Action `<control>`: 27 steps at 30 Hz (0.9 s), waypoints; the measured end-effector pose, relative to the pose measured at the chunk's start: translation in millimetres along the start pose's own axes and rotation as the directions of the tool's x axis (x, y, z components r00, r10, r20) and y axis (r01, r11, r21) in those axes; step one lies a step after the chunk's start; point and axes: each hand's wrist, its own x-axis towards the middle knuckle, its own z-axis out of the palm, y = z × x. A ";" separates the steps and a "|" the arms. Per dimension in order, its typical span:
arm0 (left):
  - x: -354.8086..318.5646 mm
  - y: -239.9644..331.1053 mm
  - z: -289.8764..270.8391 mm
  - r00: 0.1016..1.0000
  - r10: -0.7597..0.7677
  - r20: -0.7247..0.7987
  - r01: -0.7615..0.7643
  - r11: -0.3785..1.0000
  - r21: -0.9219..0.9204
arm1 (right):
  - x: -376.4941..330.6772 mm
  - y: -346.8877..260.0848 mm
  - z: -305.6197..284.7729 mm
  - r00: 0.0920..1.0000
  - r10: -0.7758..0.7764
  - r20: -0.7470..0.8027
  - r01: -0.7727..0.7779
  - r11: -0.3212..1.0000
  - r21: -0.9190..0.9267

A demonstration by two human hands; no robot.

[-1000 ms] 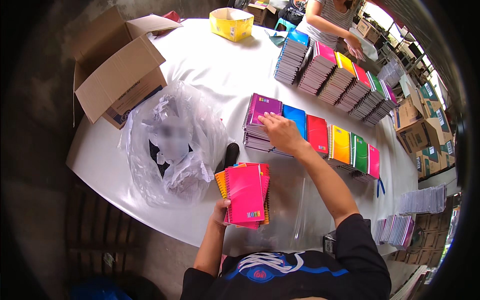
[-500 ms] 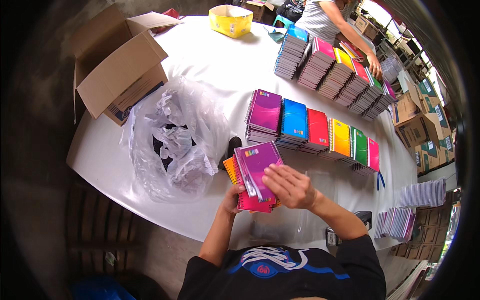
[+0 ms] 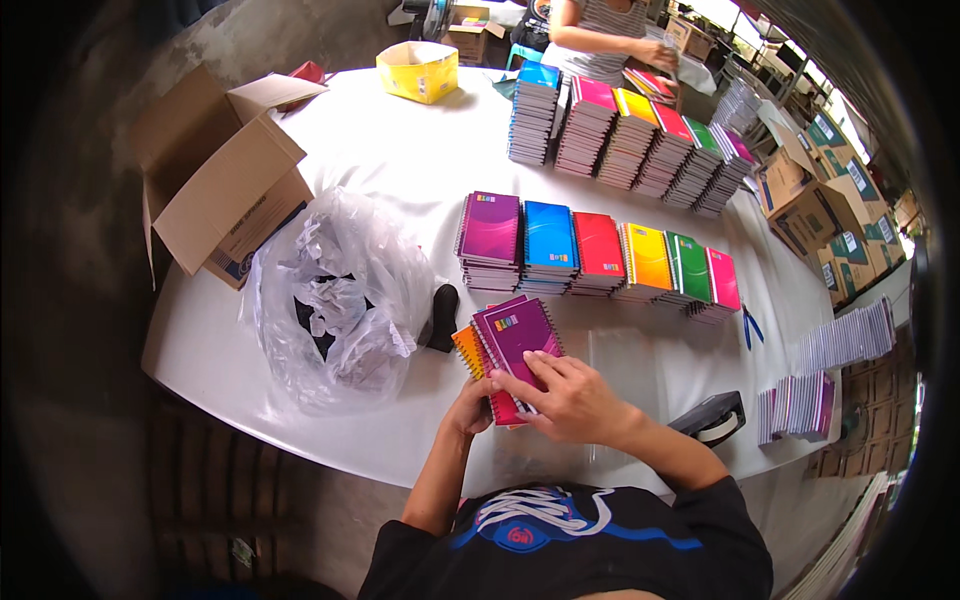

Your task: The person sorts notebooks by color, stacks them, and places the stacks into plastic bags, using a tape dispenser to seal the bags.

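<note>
A small bundle of spiral notebooks is in my hands over the near edge of the table. My left hand (image 3: pixel 472 405) grips its left side, fingers mostly hidden beneath. On top lies a purple notebook (image 3: pixel 512 335); an orange notebook (image 3: pixel 467 350) and a pink-red one (image 3: pixel 507 408) stick out below it. My right hand (image 3: pixel 575 400) is on the purple cover, thumb and fingers closed around its near right part. Just beyond stands a row of notebook stacks: purple (image 3: pixel 490 225), blue (image 3: pixel 549 240), red (image 3: pixel 598 245), yellow (image 3: pixel 647 255), green (image 3: pixel 688 268) and pink (image 3: pixel 722 280).
Left are an open carton (image 3: pixel 225 190) and a clear plastic bag (image 3: pixel 385 350) of crumpled paper. A black object (image 3: pixel 444 318), blue-handled pliers (image 3: pixel 752 325) and a tape dispenser (image 3: pixel 715 415) lie nearby. Taller stacks (image 3: pixel 585 125) and a yellow container (image 3: pixel 418 75) stand farther off. Across, a co-worker's arm (image 3: pixel 610 40) shows.
The purple notebook has come down squarer onto the bundle, and my right thumb now reaches across its near end. The co-worker's hand has left the far stacks. The view has shifted.
</note>
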 end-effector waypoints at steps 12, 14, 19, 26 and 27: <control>-7.0 -21.5 -2.2 0.998 -0.053 -0.016 0.051 0.992 -0.120 | -5.9 70.3 -76.6 0.931 0.010 -0.365 0.254 0.700 0.667; -6.4 -24.3 14.5 0.995 -0.088 0.040 0.091 0.992 -0.082 | -11.0 70.0 -75.9 0.964 -0.101 -0.245 0.259 0.562 0.786; -17.4 -34.3 40.7 0.967 -0.223 0.121 0.225 0.974 0.000 | -59.8 36.0 -53.4 0.958 -0.079 0.276 0.005 0.966 0.260; -28.5 -71.5 54.6 0.901 -0.433 0.027 0.432 0.888 -0.156 | -141.6 -19.9 -0.6 0.960 -0.056 -0.273 0.086 0.991 0.099; -26.5 -73.0 52.1 0.886 -0.464 -0.005 0.461 0.881 -0.103 | -147.6 -20.3 6.4 0.931 0.002 -0.365 0.041 0.993 0.110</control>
